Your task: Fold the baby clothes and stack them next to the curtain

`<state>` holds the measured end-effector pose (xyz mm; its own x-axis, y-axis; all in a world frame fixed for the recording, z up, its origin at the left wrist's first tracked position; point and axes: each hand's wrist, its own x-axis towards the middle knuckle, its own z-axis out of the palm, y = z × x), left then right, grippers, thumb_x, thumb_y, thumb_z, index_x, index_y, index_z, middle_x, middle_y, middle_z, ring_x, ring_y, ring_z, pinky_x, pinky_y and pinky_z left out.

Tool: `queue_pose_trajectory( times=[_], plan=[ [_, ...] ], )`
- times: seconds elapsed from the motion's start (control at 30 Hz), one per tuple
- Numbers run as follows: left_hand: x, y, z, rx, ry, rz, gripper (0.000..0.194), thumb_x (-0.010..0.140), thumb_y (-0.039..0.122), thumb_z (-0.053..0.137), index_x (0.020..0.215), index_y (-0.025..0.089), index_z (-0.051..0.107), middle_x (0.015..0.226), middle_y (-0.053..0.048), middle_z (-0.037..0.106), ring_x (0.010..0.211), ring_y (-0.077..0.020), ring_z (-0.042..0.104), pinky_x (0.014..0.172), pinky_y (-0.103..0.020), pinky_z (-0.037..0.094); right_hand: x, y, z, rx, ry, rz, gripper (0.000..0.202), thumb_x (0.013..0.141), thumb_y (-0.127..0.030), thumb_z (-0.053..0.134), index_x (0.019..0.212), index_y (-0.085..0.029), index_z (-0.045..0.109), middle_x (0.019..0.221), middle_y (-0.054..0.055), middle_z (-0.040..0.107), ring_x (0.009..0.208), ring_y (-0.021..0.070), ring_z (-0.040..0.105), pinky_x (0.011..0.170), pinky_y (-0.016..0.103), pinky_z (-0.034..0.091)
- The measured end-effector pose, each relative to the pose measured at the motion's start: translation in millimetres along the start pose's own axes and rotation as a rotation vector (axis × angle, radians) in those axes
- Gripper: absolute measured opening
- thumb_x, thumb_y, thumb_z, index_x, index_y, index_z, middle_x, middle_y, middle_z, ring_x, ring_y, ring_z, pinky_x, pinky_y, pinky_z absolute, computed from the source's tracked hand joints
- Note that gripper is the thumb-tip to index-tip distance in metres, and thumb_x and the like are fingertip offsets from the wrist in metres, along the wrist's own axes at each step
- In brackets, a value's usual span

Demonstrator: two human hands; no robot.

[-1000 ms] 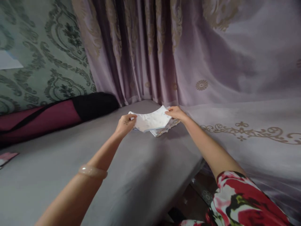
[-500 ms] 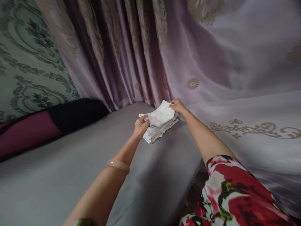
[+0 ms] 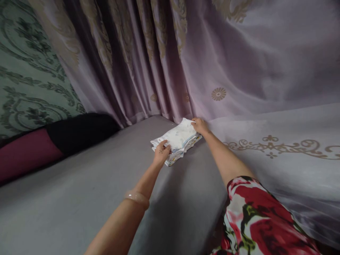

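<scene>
A folded white cloth (image 3: 178, 136) with a faint print and a pale blue edge lies flat on top of a stack of folded cloths (image 3: 174, 158). The stack sits at the far corner of a grey-covered mattress. My left hand (image 3: 162, 152) is closed at the near left edge of the top cloth, its fingers over the fabric. At the far right corner of that cloth, my right hand (image 3: 200, 126) pinches the edge between thumb and fingers. Whether either hand also grips lower layers is hidden.
The grey mattress (image 3: 79, 191) stretches to the left and towards me. Purple curtains (image 3: 170, 71) hang right behind the stack. A black and maroon cushion-like item (image 3: 29, 150) lies along the left wall. White embroidered fabric (image 3: 292, 134) borders the right side.
The white cloth, held raised and bent above the stack before, now rests flatter on it. Both my hands have come down slightly with it.
</scene>
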<state>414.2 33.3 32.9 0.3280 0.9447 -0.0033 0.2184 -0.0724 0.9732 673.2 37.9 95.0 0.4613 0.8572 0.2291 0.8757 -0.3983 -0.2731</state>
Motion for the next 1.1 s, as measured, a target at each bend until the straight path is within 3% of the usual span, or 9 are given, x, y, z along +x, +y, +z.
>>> queue_pose_trajectory(
  times=[0.17,0.33,0.43,0.6,0.77,0.93,1.1],
  plan=[
    [-6,3,-4.9,0.478,0.077,0.201,0.034,0.083,0.028,0.057,0.113,0.013,0.066,0.086,-0.009,0.062,0.083,-0.0198,0.061,0.084,-0.032,0.046,-10,1,9,-0.097,-0.02,0.035,0.031,0.095,-0.028,0.045,0.119,-0.021,0.063,0.117,0.011,0.066,0.108,0.0229,0.06,0.087,0.03,0.043],
    [-15,-4,-12.5,0.595,0.099,0.315,0.032,0.086,0.031,0.053,0.111,0.017,0.066,0.096,-0.012,0.056,0.095,-0.0232,0.057,0.086,-0.033,0.046,-17,-9,8,-0.172,0.03,0.05,0.034,0.093,-0.018,0.041,0.119,-0.012,0.062,0.12,0.018,0.063,0.114,0.0282,0.056,0.094,0.036,0.039],
    [-20,-13,-20.6,0.591,0.097,0.355,0.032,0.087,0.032,0.053,0.112,0.016,0.064,0.093,-0.01,0.054,0.097,-0.0236,0.056,0.087,-0.035,0.046,-26,-30,7,-0.195,0.074,-0.037,0.035,0.094,-0.017,0.037,0.119,-0.01,0.06,0.122,0.019,0.061,0.116,0.0293,0.053,0.098,0.038,0.036],
    [-39,-34,-50.0,0.608,0.126,0.408,0.036,0.088,0.034,0.053,0.118,0.016,0.059,0.098,-0.011,0.052,0.094,-0.0225,0.056,0.088,-0.037,0.047,-55,-80,18,-0.101,-0.065,-0.268,0.043,0.098,-0.039,0.034,0.13,-0.018,0.054,0.136,0.015,0.053,0.127,0.0283,0.043,0.106,0.043,0.031],
    [-74,-67,-112.5,0.719,0.168,0.394,0.038,0.089,0.037,0.05,0.121,0.018,0.056,0.105,-0.013,0.052,0.098,-0.024,0.056,0.09,-0.041,0.047,-73,-105,37,-0.06,-0.209,-0.227,0.063,0.095,-0.062,0.022,0.144,-0.026,0.04,0.155,0.012,0.027,0.142,0.0386,0.017,0.106,0.07,0.014],
    [-120,-99,-199.7,0.919,0.271,0.318,0.04,0.09,0.042,0.046,0.122,0.02,0.055,0.111,-0.014,0.053,0.099,-0.0255,0.055,0.092,-0.043,0.046,-69,-110,48,-0.124,-0.232,-0.159,0.073,0.091,-0.069,0.022,0.148,-0.025,0.034,0.158,0.013,0.019,0.144,0.0416,0.008,0.105,0.073,0.006],
    [-171,-110,-276.6,1.154,0.341,0.075,0.043,0.092,0.046,0.04,0.119,0.016,0.055,0.117,-0.016,0.053,0.103,-0.0275,0.054,0.092,-0.043,0.044,-62,-106,57,-0.154,-0.215,-0.158,0.073,0.091,-0.067,0.022,0.146,-0.024,0.039,0.157,0.014,0.022,0.143,0.0431,0.011,0.104,0.074,0.007]
  ],
)
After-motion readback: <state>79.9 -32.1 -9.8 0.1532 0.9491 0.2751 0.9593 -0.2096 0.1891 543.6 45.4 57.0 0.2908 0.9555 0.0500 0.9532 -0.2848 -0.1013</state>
